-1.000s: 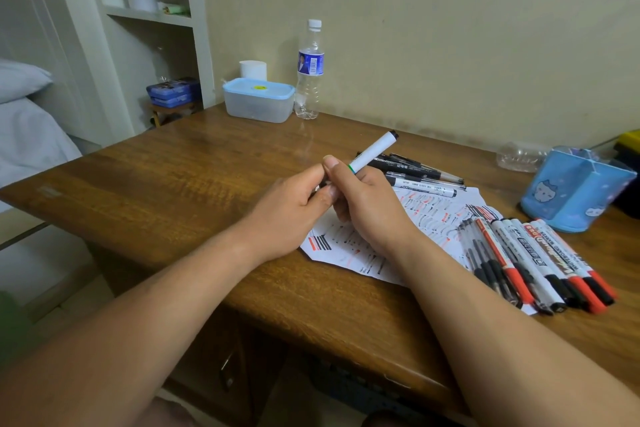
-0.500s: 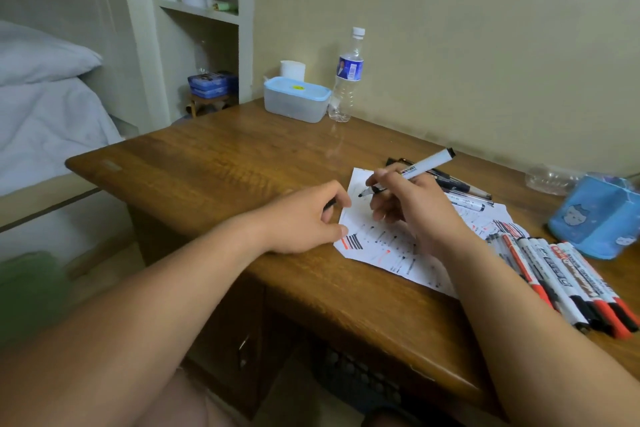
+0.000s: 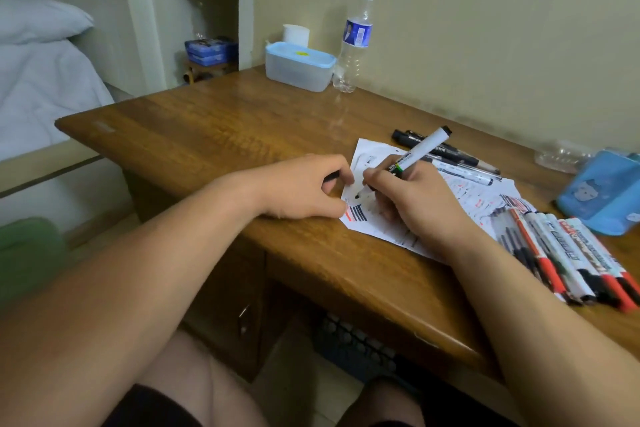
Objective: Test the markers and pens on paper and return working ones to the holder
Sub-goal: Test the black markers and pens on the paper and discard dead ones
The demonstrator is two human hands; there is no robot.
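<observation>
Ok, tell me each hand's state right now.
Left hand: pinches a small black cap.
Right hand: grips the white plastic marker, tip on scribbled white paper.

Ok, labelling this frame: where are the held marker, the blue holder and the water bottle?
held marker [image 3: 424, 147], head view, white barrel
blue holder [image 3: 609, 199], head view, front wall
water bottle [image 3: 358, 33], head view, label

At the paper's [image 3: 372, 152] left edge, curled fingers [image 3: 337, 165] of the left hand [image 3: 298, 187] block most of a small dark piece [image 3: 331, 176]; possibly a cap, I can't tell. The right hand [image 3: 415, 199] covers the paper's middle and the marker's [image 3: 422, 148] lower barrel. Right of the paper, the blue holder [image 3: 602, 194] is cut by the frame edge, and print on the marker row [image 3: 571, 253] is too small to read.
</observation>
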